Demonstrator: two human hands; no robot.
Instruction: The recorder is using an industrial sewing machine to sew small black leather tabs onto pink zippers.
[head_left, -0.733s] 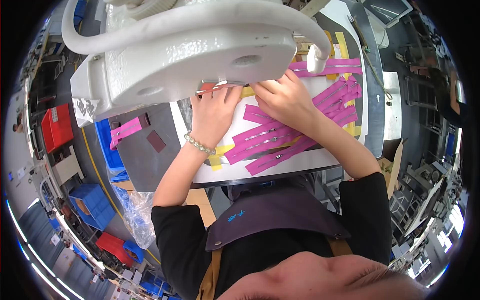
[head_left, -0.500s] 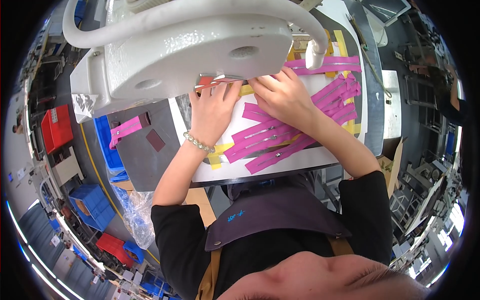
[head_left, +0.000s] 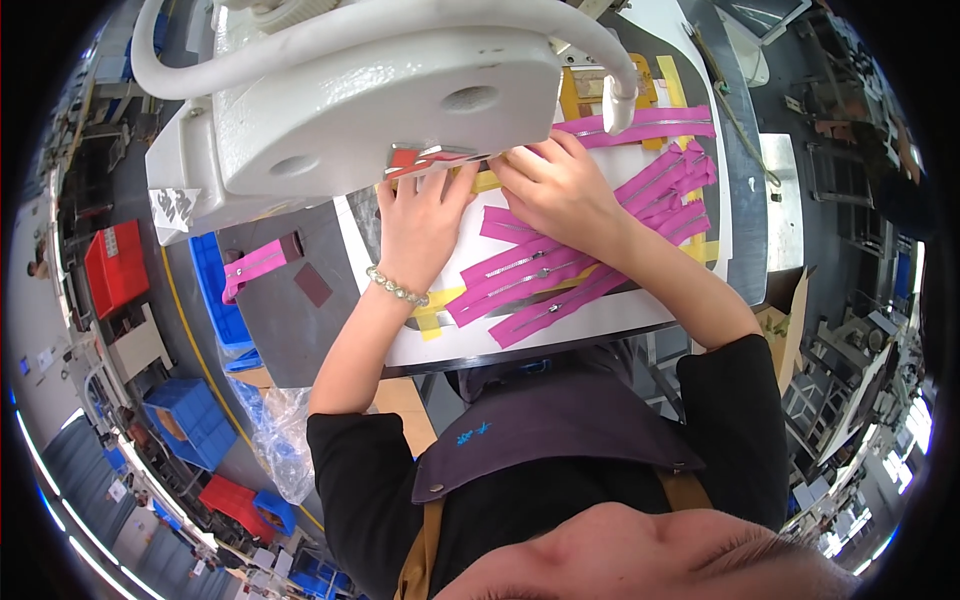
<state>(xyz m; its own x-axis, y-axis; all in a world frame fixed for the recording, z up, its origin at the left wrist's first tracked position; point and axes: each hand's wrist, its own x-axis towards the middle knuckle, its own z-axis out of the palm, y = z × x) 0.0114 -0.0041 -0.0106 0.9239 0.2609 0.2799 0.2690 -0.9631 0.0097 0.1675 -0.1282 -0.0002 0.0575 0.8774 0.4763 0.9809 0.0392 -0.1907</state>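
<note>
Little has moved since the earlier frame: your view shifts slightly, the white machine head (head_left: 370,120) sits a touch higher and farther left in it, and your hands stay almost in place. Your left hand (head_left: 420,225) has its fingers slightly spread, their tips partly hidden at the head's lower edge beside one red-and-silver piece (head_left: 420,160); your right hand (head_left: 560,190) keeps its fingers bent and close together. You cannot tell from here whether either holds anything, since the head blocks the view. At least four pink zippers (head_left: 510,290) overlap between your right forearm and the bench's (head_left: 270,340) near edge, some passing beneath that arm; their exact count is unclear. One pink zipper (head_left: 650,128) lies apart, farther back toward the right edge. Near the left edge are one dark-tabbed pink zipper (head_left: 258,264) and one maroon patch (head_left: 313,287); beyond that edge sits a blue tray (head_left: 225,315).
</note>
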